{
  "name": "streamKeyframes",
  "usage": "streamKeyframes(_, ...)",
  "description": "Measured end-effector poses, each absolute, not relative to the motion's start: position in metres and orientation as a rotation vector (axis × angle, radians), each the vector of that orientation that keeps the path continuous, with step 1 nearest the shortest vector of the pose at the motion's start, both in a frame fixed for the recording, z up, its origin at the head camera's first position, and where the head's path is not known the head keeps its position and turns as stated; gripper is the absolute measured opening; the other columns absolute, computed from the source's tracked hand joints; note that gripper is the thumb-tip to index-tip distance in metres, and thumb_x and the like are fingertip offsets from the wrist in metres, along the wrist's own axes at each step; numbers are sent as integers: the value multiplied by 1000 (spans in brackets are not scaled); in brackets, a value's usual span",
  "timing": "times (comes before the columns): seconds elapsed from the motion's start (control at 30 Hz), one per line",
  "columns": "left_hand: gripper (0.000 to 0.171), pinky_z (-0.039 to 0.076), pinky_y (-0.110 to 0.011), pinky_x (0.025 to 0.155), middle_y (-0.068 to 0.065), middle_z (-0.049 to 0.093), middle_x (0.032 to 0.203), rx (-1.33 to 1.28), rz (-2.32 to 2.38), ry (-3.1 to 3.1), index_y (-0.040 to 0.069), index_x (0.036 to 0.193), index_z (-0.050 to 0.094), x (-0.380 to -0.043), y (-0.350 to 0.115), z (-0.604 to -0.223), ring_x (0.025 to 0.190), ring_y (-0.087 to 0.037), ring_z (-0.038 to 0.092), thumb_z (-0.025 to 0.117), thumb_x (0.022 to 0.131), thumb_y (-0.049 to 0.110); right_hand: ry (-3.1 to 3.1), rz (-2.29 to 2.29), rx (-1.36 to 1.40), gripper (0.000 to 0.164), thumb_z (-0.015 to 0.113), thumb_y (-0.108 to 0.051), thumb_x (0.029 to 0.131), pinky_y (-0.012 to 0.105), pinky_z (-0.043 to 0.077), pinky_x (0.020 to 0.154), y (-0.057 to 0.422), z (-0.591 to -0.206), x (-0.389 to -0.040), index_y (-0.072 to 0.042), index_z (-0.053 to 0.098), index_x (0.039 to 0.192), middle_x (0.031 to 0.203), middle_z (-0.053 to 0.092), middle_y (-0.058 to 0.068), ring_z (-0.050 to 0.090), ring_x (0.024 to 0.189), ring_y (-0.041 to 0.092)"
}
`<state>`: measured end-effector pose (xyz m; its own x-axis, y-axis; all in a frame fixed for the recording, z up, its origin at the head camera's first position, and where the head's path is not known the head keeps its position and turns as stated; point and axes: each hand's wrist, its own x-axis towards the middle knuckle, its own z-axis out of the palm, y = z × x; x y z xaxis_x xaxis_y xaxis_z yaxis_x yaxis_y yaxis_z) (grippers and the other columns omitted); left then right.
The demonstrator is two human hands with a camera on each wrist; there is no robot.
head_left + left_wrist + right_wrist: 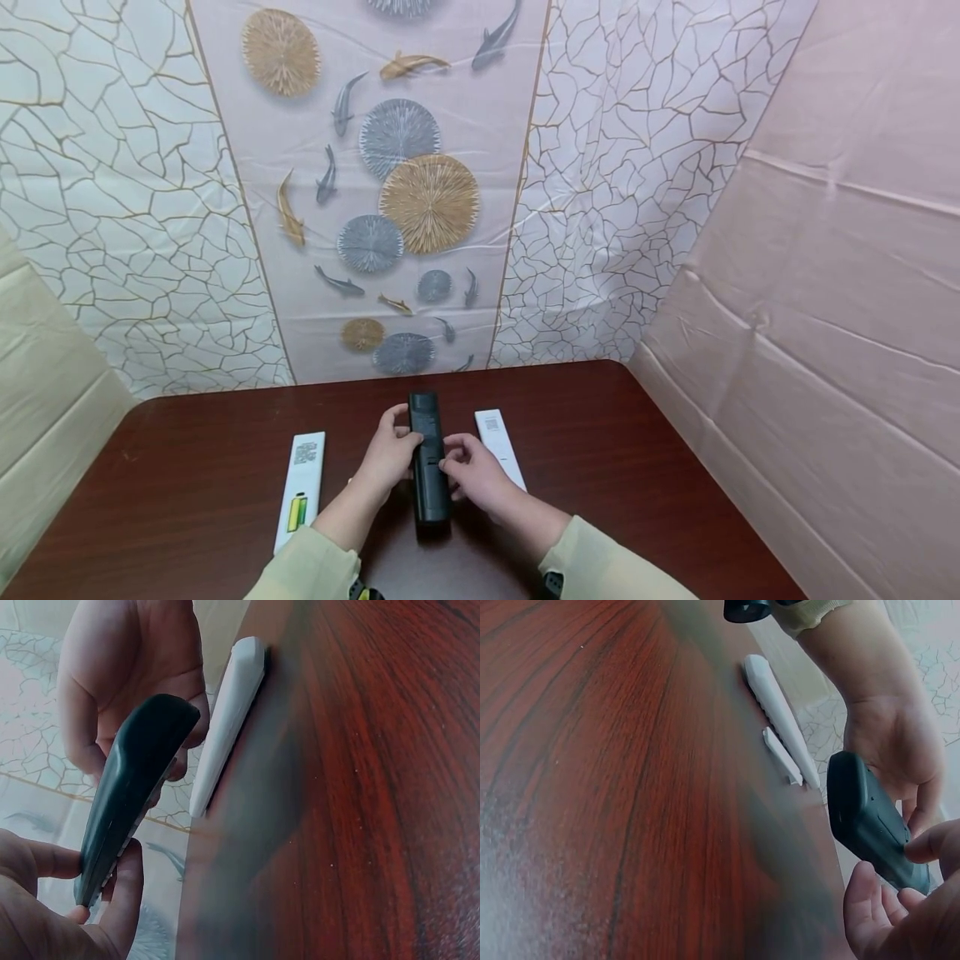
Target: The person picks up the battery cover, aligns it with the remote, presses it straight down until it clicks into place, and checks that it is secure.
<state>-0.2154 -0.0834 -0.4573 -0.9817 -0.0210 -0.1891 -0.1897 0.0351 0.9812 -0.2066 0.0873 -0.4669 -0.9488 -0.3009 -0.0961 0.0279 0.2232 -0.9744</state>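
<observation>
A black remote control (429,492) is held above the table with its plain back upward. In the left wrist view, buttons show along the underside of the remote control (124,791). My left hand (387,454) grips it from the left, the thumb lying on its back. On the other side, my right hand (480,475) pinches the edge lower down, with its thumb on the back near a small notch. The right wrist view shows the right thumb on the remote control (862,814) and the other fingers curled beside it.
Left of the hands lies a white remote control (302,479) bearing a printed code and a battery picture. A second white remote control (495,437) is at the right, partly behind my right hand. A small white strip (782,757) lies beside the left one on the dark wooden table (600,467).
</observation>
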Motion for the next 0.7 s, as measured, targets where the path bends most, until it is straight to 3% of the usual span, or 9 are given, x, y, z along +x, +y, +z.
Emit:
streamKeyframes(0.33,61,58,-43,64,-26,48,130,-242,2039,2197,13,154,23,-217,-81,-462,97,-32,65,53,101,10,2285,-1742,-237,36,59,-7,92,30,51,52,103,-461,-204,2,55,127,94,56,7,56,68,18)
streamKeyframes(0.7,62,58,-46,68,-29,45,136,-310,1972,2205,10,154,22,-226,-82,-474,106,-38,62,54,101,10,2256,-1714,-230,29,58,-8,93,34,54,55,120,-459,-195,-2,57,121,94,60,9,56,69,20)
